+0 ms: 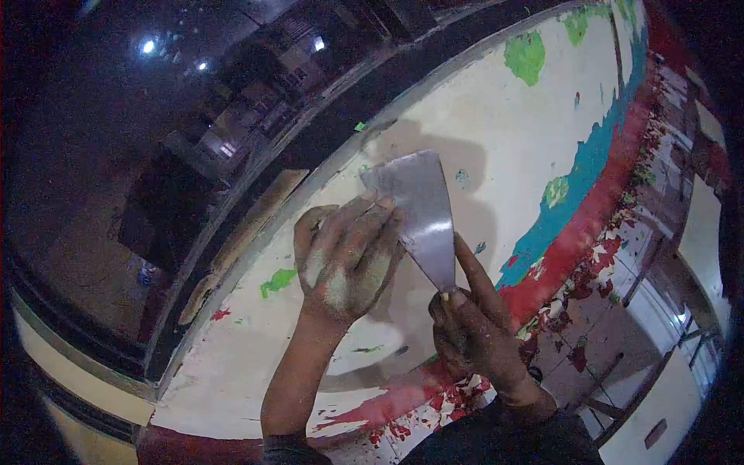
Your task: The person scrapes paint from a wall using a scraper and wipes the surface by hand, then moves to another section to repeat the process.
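Watching from my end, I see the scraper (425,211) near the middle of the frame, its broad grey metal blade tilted with the wide end up and tapering to a narrow neck below. A bright glare crosses its lower half, and the surface looks faintly smudged. My right hand (474,339) is clamped at the narrow end, one finger extended along the edge. My left hand (341,260), dusted pale, has its fingertips at the blade's left side; I cannot tell whether they pinch it. Behind, the white wall (535,132) carries green, teal and red paint patches.
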`<state>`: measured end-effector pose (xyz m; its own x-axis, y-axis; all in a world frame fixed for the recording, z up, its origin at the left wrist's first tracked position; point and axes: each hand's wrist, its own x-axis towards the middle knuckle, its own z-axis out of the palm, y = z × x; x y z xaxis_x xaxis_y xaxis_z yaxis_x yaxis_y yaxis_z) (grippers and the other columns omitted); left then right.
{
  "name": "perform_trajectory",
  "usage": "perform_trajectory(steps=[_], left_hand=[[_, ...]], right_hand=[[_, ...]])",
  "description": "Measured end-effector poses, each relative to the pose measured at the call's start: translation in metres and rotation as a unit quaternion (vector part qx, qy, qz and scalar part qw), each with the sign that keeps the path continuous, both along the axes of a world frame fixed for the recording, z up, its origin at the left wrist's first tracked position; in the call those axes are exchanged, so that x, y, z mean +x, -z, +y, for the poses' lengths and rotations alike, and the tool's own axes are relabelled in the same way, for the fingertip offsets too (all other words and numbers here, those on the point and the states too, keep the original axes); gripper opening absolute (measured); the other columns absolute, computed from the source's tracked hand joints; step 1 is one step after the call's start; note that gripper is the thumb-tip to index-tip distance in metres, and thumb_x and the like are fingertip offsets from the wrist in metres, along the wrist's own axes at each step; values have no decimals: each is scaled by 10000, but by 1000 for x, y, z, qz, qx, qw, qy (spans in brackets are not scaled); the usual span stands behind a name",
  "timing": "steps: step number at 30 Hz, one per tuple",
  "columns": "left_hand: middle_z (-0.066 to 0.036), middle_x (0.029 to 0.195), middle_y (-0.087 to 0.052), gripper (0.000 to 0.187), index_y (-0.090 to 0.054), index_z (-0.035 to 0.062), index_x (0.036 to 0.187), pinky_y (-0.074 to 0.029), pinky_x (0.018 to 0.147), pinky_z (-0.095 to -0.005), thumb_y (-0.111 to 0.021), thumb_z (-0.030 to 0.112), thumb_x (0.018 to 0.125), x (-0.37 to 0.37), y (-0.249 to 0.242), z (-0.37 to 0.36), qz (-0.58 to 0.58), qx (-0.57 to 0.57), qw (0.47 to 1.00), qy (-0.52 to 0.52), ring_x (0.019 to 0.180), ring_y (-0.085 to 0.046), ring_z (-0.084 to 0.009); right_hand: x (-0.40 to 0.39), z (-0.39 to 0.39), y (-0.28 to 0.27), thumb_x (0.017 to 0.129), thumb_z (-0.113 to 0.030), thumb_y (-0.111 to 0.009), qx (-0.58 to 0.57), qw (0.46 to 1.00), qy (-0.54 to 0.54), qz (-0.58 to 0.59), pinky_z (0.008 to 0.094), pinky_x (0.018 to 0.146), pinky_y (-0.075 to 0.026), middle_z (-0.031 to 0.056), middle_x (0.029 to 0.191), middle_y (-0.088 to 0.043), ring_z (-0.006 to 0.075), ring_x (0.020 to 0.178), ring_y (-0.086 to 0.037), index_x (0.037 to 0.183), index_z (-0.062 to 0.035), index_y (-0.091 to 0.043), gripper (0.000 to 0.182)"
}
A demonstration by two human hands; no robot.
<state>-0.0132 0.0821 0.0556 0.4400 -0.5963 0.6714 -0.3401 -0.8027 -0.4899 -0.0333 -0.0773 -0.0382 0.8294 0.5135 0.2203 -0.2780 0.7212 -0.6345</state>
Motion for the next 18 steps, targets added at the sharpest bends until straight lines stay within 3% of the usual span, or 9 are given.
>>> perform_trajectory(steps=[7,10,13,16,18], left_hand=[[-24,959,-614,313,-623,101,911,-386,778,-331,-704,117,610,-1,-4,-3,-2,40,999,13,878,-573,-166],[-18,949,-618,286,-626,99,900,-386,782,-335,-695,110,623,4,-2,-3,9,-46,999,21,881,-573,-163],[-6,945,-621,276,-629,96,892,-387,781,-332,-696,118,626,-1,-2,-4,20,-29,999,-13,890,-567,-154],[0,945,-622,286,-628,99,899,-382,786,-329,-700,131,624,0,7,-2,95,-103,990,5,897,-563,-146],[3,952,-621,287,-633,109,900,-375,797,-324,-701,140,623,0,-1,-3,24,-8,1000,2,906,-562,-139]], right_hand=[[-2,3,-2,866,-142,-402,1,1000,6,23,174,405,-351,37,716,-479,60,456,-399,1359,-159,-144,556],[-2,4,-1,869,-148,-407,5,999,-5,43,178,397,-362,46,737,-494,61,443,-403,1360,-158,-132,563],[-4,5,0,869,-152,-412,20,999,-6,46,180,394,-366,48,741,-495,60,432,-398,1360,-161,-126,569],[-4,1,-1,868,-151,-417,16,999,-11,45,180,384,-360,45,733,-487,63,428,-398,1361,-162,-120,576],[-2,5,-2,868,-150,-417,13,999,-6,45,180,377,-355,47,722,-479,67,421,-393,1361,-162,-113,579]])
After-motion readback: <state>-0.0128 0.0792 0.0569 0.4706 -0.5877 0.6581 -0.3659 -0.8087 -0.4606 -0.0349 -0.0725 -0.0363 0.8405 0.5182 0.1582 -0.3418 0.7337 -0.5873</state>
